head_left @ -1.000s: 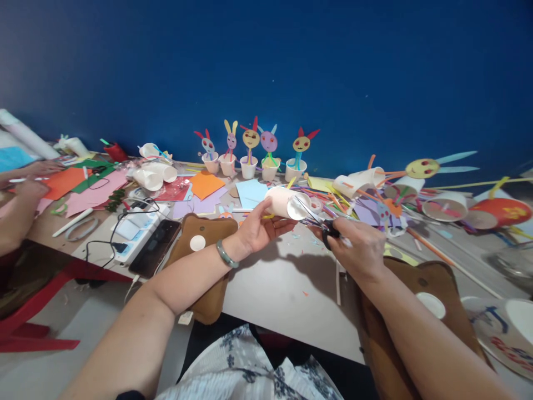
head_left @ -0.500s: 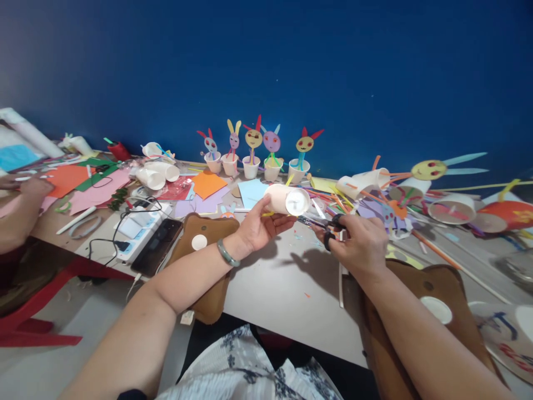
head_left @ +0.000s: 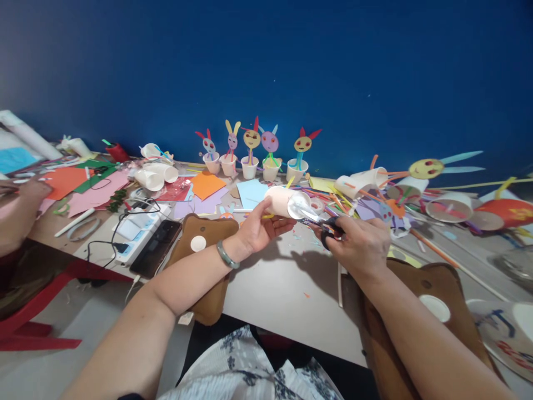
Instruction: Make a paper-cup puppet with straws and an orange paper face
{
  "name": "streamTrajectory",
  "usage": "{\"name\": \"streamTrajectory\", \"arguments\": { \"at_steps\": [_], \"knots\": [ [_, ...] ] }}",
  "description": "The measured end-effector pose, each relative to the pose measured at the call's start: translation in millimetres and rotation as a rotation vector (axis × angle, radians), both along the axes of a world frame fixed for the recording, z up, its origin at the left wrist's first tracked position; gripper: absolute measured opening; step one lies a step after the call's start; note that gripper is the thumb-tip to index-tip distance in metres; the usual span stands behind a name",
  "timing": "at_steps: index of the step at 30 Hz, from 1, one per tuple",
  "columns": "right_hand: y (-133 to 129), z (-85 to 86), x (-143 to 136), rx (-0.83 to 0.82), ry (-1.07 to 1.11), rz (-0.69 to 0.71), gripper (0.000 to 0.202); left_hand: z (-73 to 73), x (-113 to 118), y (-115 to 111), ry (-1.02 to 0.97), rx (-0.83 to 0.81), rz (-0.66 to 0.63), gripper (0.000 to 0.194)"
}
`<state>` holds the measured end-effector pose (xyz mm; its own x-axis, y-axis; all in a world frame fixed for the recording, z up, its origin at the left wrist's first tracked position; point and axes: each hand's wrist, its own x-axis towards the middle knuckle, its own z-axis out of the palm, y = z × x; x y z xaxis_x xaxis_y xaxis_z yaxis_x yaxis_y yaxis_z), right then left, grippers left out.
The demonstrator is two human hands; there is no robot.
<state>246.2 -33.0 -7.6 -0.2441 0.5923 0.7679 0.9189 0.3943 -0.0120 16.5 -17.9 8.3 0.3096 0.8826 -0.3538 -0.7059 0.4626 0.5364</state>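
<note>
My left hand (head_left: 261,229) holds a white paper cup (head_left: 280,202) on its side, its open mouth facing right. A bit of yellow sticks out beside the cup near my fingers. In my right hand (head_left: 364,241) is a pair of scissors (head_left: 328,228) with black handles. The blades point left and reach to the mouth of the cup; whether they touch its inside I cannot tell. Something white and shiny shows in the mouth of the cup.
Several paper-cup figures (head_left: 250,161) stand along the blue wall. A power strip (head_left: 139,236) and a phone (head_left: 156,250) lie left. Brown cushions (head_left: 210,289) flank my arms. Coloured straws, cups and paper lie right. A co-worker's hand (head_left: 31,194) is at far left.
The scissors have moved up and left, from below the cup's rim to its mouth. The cup has turned slightly, its mouth a little lower and further right.
</note>
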Motion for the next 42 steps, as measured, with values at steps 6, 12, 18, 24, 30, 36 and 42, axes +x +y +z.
{"name": "streamTrajectory", "arguments": {
  "at_steps": [6, 12, 18, 24, 30, 36, 42],
  "knots": [
    [-1, 1.9, 0, 0.001, 0.018, 0.016, 0.036, -1.8, -1, 0, -0.008, 0.016, -0.011, 0.035],
    [-1, 1.4, -2, 0.016, 0.027, 0.016, 0.039, 0.1, 0, -1, 0.011, -0.002, -0.010, 0.036],
    [-1, 2.5, -2, -0.015, 0.032, 0.023, 0.038, 3.2, 0, -1, 0.002, -0.016, -0.002, 0.033],
    [-3, 6.2, -3, -0.037, 0.030, 0.036, 0.039, 0.8, 0, 0, -0.008, -0.014, -0.010, 0.041],
    [-4, 9.1, -4, -0.029, -0.002, 0.012, 0.044, 1.8, 0, 1, 0.001, -0.025, -0.014, 0.038],
    [-4, 8.3, -1, 0.009, -0.034, 0.032, 0.043, 1.9, 0, 1, 0.002, 0.000, -0.015, 0.032],
    [-4, 11.9, -1, 0.008, -0.067, 0.023, 0.045, 1.4, 0, 0, 0.012, -0.007, -0.018, 0.031]
  ]
}}
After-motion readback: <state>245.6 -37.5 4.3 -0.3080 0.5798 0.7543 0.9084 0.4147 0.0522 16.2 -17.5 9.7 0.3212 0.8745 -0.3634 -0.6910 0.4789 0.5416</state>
